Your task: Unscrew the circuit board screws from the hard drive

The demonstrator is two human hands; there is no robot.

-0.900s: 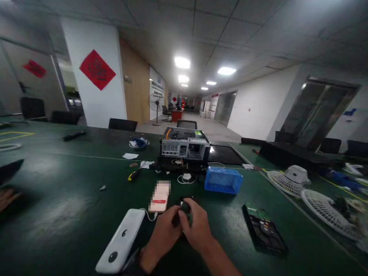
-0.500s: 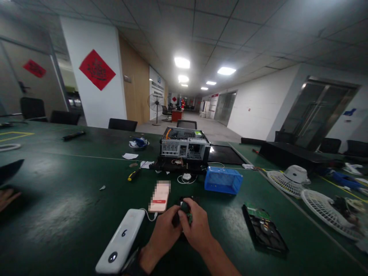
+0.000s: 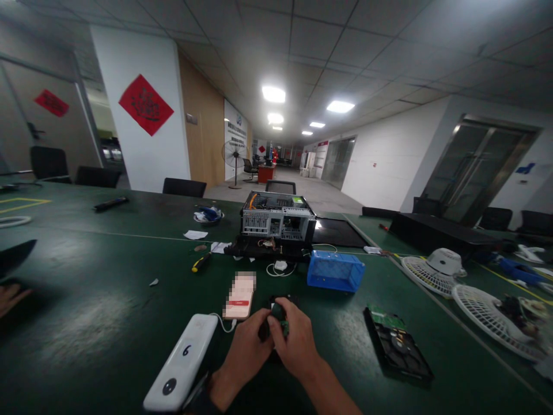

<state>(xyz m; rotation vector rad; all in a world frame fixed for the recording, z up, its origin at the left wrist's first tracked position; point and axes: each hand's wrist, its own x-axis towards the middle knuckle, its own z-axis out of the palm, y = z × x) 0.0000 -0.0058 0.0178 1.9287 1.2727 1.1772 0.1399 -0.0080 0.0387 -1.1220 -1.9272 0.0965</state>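
My left hand [image 3: 251, 341] and my right hand [image 3: 296, 335] are close together at the front middle of the table, both with fingers closed. Between them is a small dark part with a green circuit board [image 3: 285, 327], mostly covered by my fingers, so its kind is not clear. Just beyond my left hand lies a phone [image 3: 241, 294] with a lit, blurred screen. A white cable joins it to a white power bank [image 3: 184, 363] marked 6. Off to the right of my hands is an opened hard drive [image 3: 398, 343] with a green board.
An open computer case [image 3: 279, 216] stands at the back, with a blue plastic bin [image 3: 336, 271] in front of its right end. A yellow-handled screwdriver [image 3: 201, 263] lies left of it. White fan parts [image 3: 434, 268] are at right. Another person's hand [image 3: 12, 297] shows at far left.
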